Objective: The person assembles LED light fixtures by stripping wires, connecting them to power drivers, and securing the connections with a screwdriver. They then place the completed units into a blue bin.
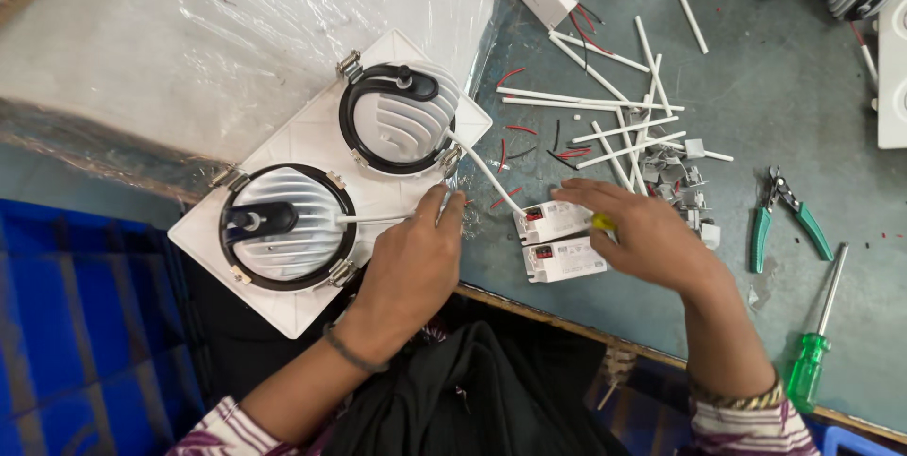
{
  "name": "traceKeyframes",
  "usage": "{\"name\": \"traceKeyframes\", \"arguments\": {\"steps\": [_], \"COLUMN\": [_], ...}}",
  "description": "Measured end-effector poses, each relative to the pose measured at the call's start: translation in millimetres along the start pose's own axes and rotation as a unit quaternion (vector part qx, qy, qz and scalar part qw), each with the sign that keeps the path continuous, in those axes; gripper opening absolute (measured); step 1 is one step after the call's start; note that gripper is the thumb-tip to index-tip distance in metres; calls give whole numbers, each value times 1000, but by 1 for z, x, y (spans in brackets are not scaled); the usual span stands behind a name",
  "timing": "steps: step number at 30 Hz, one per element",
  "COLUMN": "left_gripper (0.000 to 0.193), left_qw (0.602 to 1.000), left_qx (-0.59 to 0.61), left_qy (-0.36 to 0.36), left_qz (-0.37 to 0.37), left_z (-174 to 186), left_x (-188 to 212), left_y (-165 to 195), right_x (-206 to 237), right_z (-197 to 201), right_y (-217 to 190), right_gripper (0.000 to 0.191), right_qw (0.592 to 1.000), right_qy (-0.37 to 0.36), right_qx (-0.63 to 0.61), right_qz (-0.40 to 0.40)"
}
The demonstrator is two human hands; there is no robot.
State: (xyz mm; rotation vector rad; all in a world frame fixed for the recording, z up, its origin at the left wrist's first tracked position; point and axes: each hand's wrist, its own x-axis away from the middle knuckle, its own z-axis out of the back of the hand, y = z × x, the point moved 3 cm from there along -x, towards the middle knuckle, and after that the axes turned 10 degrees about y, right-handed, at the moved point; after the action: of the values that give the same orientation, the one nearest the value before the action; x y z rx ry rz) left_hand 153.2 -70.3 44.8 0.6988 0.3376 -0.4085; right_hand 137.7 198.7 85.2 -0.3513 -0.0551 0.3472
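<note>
Your left hand pinches the thin white cable at frame centre; your right hand grips a yellow-handled tool over the small driver box. Cable's limp, box light (probably brittle plastic): hold its sides.

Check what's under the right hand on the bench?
Under the right hand: a small yellow tool tip pokes out beside the upper of two white driver boxes. The rest of the tool and the bench beneath the palm are hidden.

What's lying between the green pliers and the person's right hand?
In the head view, small grey clips lie between the pliers and the right hand.
</note>
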Motion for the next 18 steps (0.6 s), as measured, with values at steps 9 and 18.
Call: {"name": "traceKeyframes", "arguments": {"steps": [9,18], "left_gripper": [25,15], "left_qw": [998,991], "left_qx": [5,131], "left_qy": [-64,-4], "left_qz": [18,9], "left_z": [4,28], "left_x": [-3,-10], "left_y": [-2,9], "right_x": [-25,-35], "right_z": [15,2], "right_y": [15,-9], "right_gripper": [44,20], "right_qw": [989,962], "right_qy": [26,257], "right_qx": [142,-86], "right_qz": [-13,-27]}}
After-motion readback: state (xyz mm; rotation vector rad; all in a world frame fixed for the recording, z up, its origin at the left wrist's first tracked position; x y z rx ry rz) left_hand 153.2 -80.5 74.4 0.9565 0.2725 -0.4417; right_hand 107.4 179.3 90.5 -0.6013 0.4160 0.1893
